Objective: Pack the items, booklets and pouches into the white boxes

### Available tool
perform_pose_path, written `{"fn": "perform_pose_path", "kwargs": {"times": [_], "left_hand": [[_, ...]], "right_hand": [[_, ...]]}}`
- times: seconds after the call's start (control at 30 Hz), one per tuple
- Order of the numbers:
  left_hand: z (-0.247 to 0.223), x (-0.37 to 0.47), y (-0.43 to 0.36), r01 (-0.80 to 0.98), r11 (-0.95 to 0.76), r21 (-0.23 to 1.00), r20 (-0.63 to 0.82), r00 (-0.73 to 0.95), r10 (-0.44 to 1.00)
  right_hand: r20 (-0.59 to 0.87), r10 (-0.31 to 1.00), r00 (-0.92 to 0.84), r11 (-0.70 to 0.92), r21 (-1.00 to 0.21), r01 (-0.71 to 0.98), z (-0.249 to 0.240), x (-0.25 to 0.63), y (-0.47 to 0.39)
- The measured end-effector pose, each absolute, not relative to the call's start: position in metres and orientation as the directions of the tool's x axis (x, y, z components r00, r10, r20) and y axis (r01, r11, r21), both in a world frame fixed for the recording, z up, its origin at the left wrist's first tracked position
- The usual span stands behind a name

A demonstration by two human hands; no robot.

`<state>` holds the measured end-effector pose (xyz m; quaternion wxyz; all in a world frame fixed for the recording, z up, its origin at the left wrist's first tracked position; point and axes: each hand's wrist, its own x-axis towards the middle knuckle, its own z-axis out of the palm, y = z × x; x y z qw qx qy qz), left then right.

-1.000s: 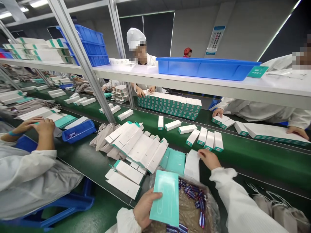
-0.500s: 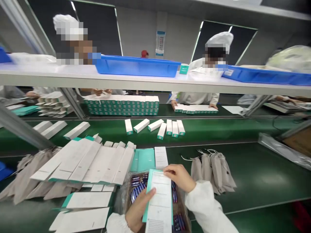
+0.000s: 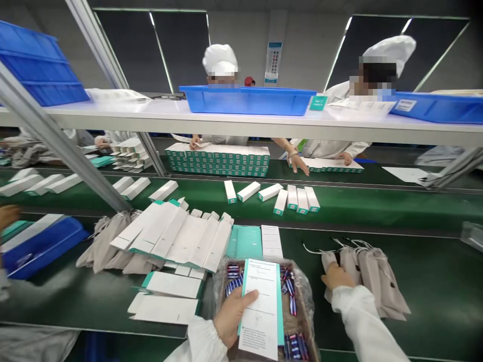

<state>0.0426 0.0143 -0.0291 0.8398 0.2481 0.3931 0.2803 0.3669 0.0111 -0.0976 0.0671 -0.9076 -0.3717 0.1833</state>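
My left hand [image 3: 234, 314] is closed on a printed white leaflet [image 3: 260, 311] with a teal sheet [image 3: 279, 306] behind it, thumb on top. These papers are above an open carton [image 3: 307, 306] lined with plastic, where blue batteries [image 3: 290, 296] lie. My right hand [image 3: 337, 276] is at the leftmost of several grey drawstring pouches [image 3: 368, 276], its fingers wrapped on the pouch's upper part. Behind the carton lie teal booklets [image 3: 245, 242] and another white leaflet [image 3: 271, 240].
Flattened white boxes [image 3: 177, 236] pile up left of the carton, beside more grey pouches [image 3: 113, 246]. Closed boxes [image 3: 269, 192] rest on the green belt [image 3: 354, 203]. A shelf [image 3: 158, 119] with blue trays [image 3: 245, 101] crosses above; people work behind it. A hand [image 3: 8, 216] shows far left.
My right hand has left the papers and moved right to the pouches, taking hold of one. My left hand still holds the papers. The view has turned left, and a person's arm now reaches across behind the shelf.
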Motion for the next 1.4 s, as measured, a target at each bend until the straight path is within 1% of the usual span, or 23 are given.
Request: {"fn": "perform_pose_path", "kwargs": {"times": [0.07, 0.13, 0.17, 0.2, 0.23, 0.3, 0.33, 0.37, 0.43, 0.47, 0.53, 0.6, 0.7, 0.77, 0.83, 0.9, 0.97, 1.03, 1.1, 1.23, 1.3, 1.37, 1.4], "left_hand": [[-0.030, 0.039, 0.014, -0.288, 0.706, 0.647, -0.513, 0.520, 0.683], [-0.028, 0.034, 0.016, -0.294, 0.687, 0.664, -0.496, 0.515, 0.699], [-0.026, 0.031, 0.018, -0.292, 0.668, 0.685, -0.485, 0.502, 0.716], [-0.022, 0.028, 0.021, -0.283, 0.630, 0.723, -0.465, 0.475, 0.747], [-0.017, 0.025, 0.024, -0.265, 0.564, 0.782, -0.428, 0.431, 0.795], [-0.002, 0.019, 0.032, -0.191, 0.353, 0.916, -0.282, 0.320, 0.904], [0.007, 0.017, 0.035, -0.146, 0.234, 0.961, -0.186, 0.284, 0.941], [0.016, 0.015, 0.039, -0.115, 0.129, 0.985, -0.093, 0.278, 0.956], [0.034, 0.016, 0.044, -0.103, 0.011, 0.995, 0.027, 0.365, 0.931], [0.041, 0.018, 0.045, -0.109, -0.007, 0.994, 0.055, 0.445, 0.894], [0.047, 0.024, 0.047, -0.091, -0.020, 0.996, 0.072, 0.618, 0.783], [0.045, 0.028, 0.047, -0.014, -0.042, 0.999, 0.039, 0.738, 0.673], [0.030, 0.026, 0.043, 0.097, -0.069, 0.993, -0.035, 0.788, 0.614], [0.016, 0.021, 0.038, 0.087, 0.009, 0.996, -0.074, 0.784, 0.617], [0.001, 0.016, 0.032, 0.022, 0.160, 0.987, -0.121, 0.758, 0.641], [-0.011, 0.016, 0.023, -0.054, 0.314, 0.948, -0.191, 0.693, 0.695], [-0.018, 0.019, 0.015, -0.139, 0.434, 0.890, -0.257, 0.632, 0.731], [-0.017, 0.024, 0.007, -0.224, 0.507, 0.832, -0.284, 0.614, 0.737], [-0.009, 0.027, 0.001, -0.272, 0.509, 0.817, -0.263, 0.610, 0.747], [0.008, 0.021, -0.006, -0.213, 0.348, 0.913, -0.201, 0.506, 0.839], [0.010, 0.013, -0.009, -0.147, 0.293, 0.945, -0.206, 0.428, 0.880], [0.007, 0.007, -0.011, -0.087, 0.301, 0.950, -0.249, 0.375, 0.893], [0.005, 0.006, -0.012, -0.083, 0.311, 0.947, -0.258, 0.381, 0.888]], "right_hand": [[-0.338, 0.714, 0.613, -0.698, -0.279, 0.660, -0.091, 0.380, 0.016], [-0.360, 0.736, 0.573, -0.674, -0.316, 0.668, -0.078, 0.393, 0.016], [-0.355, 0.756, 0.550, -0.653, -0.351, 0.671, -0.070, 0.396, 0.014], [-0.341, 0.782, 0.522, -0.624, -0.410, 0.665, -0.060, 0.397, 0.010], [-0.324, 0.810, 0.488, -0.585, -0.490, 0.646, -0.049, 0.395, 0.004], [-0.332, 0.859, 0.389, -0.505, -0.672, 0.542, -0.023, 0.383, -0.010], [-0.373, 0.872, 0.317, -0.486, -0.741, 0.463, -0.010, 0.373, -0.017], [-0.436, 0.871, 0.226, -0.491, -0.780, 0.388, 0.004, 0.361, -0.024], [-0.533, 0.846, -0.005, -0.505, -0.804, 0.315, 0.028, 0.334, -0.033], [-0.535, 0.838, -0.110, -0.481, -0.818, 0.315, 0.038, 0.322, -0.035], [-0.496, 0.827, -0.264, -0.411, -0.855, 0.317, 0.051, 0.299, -0.037], [-0.463, 0.822, -0.332, -0.376, -0.879, 0.293, 0.058, 0.283, -0.036], [-0.474, 0.821, -0.317, -0.396, -0.874, 0.283, 0.065, 0.268, -0.037], [-0.491, 0.820, -0.295, -0.412, -0.863, 0.293, 0.072, 0.263, -0.038], [-0.490, 0.827, -0.277, -0.406, -0.860, 0.309, 0.078, 0.259, -0.039], [-0.443, 0.864, -0.241, -0.365, -0.879, 0.306, 0.080, 0.253, -0.041], [-0.381, 0.892, -0.242, -0.323, -0.913, 0.249, 0.075, 0.245, -0.043], [-0.331, 0.901, -0.281, -0.290, -0.940, 0.179, 0.063, 0.233, -0.044], [-0.267, 0.925, -0.271, -0.227, -0.959, 0.169, 0.045, 0.221, -0.045], [-0.079, 0.993, -0.084, -0.053, -0.961, 0.270, 0.001, 0.197, -0.047], [-0.029, 1.000, -0.003, -0.026, -0.945, 0.326, -0.017, 0.188, -0.050], [-0.010, 0.999, 0.053, -0.028, -0.935, 0.354, -0.029, 0.182, -0.051], [-0.005, 0.998, 0.068, -0.028, -0.936, 0.352, -0.032, 0.179, -0.052]]}}
